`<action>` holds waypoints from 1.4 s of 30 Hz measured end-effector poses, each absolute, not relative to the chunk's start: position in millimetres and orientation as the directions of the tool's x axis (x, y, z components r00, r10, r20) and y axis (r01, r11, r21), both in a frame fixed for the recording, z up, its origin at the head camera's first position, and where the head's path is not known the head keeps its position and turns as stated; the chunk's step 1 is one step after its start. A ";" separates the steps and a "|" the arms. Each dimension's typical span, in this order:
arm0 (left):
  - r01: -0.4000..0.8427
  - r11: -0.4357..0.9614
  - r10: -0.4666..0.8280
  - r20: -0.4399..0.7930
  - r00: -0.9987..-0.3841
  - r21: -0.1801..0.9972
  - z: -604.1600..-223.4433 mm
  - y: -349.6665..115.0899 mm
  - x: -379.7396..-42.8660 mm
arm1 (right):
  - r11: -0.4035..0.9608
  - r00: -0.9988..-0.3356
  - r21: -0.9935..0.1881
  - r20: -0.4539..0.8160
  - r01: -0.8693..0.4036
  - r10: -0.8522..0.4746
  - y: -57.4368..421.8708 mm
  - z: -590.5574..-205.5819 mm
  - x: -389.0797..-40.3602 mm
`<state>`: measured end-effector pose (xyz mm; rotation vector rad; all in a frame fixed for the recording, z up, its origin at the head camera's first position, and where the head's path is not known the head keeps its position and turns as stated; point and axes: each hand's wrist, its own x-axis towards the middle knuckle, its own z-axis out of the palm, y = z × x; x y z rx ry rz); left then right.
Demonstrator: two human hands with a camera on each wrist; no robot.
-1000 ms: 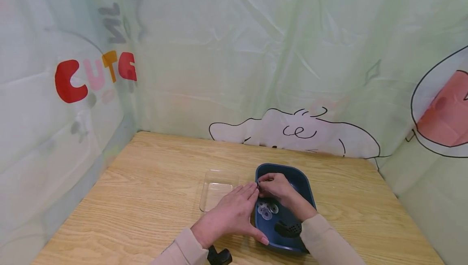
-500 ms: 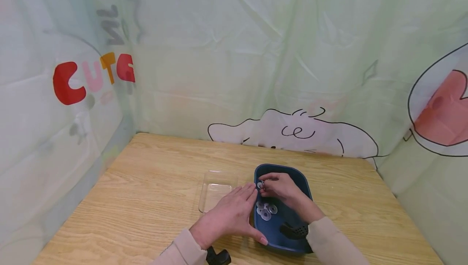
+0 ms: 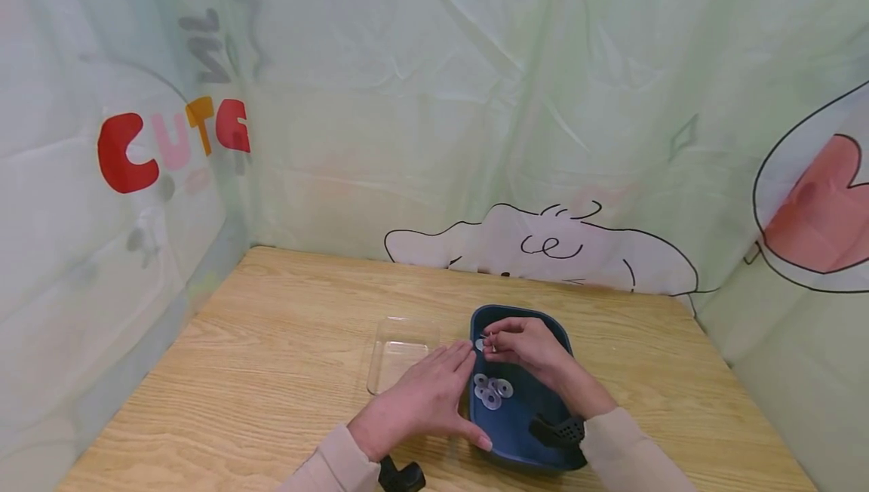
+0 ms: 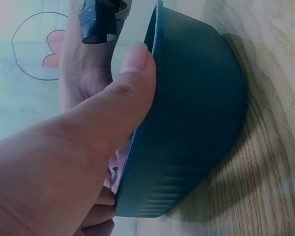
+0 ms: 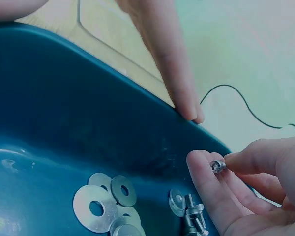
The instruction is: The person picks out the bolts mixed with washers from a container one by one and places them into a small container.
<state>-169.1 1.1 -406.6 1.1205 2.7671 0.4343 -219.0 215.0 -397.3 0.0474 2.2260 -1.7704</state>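
My right hand (image 3: 526, 345) is inside a dark blue bin (image 3: 523, 432), near its far left corner, and pinches a small metal screw (image 5: 218, 166) between thumb and fingertips. The screw's socket head shows in the right wrist view. Just below that hand lie several screws (image 5: 189, 216) with a washer (image 5: 177, 201) beside them. Flat metal washers (image 3: 492, 394) overlap in a pile further along the bin's left side. My left hand (image 3: 424, 398) lies along the left rim with its fingers straight, the thumb touching the rim nearer the front.
Left of the bin, partly behind my left hand, stands a clear plastic box (image 3: 400, 345). Both stand on a wooden table (image 3: 271, 371). A printed curtain (image 3: 380, 99) hangs behind and along the sides. Black wrist gear (image 3: 557, 432) on the right arm hangs over the bin.
My right hand has drawn back slightly to the right from the bin's left wall, and the screw now shows between its fingers. The left hand stays on the rim.
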 end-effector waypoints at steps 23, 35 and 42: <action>0.565 0.776 0.577 0.046 -0.815 0.280 -399.1 -34.1 -175.9 | 0.248 -0.951 -0.957 -0.209 0.151 -0.226 190.2 -377.0 -218.6; 0.483 0.792 0.499 0.061 -0.865 0.374 -401.3 -62.7 -177.8 | 0.234 -0.936 -0.964 -0.196 0.129 -0.292 169.3 -376.2 -220.4; 0.455 0.798 0.470 0.065 -0.880 0.395 -407.0 -78.9 -178.4 | 0.247 -0.933 -0.957 -0.221 0.152 -0.283 155.7 -377.7 -219.6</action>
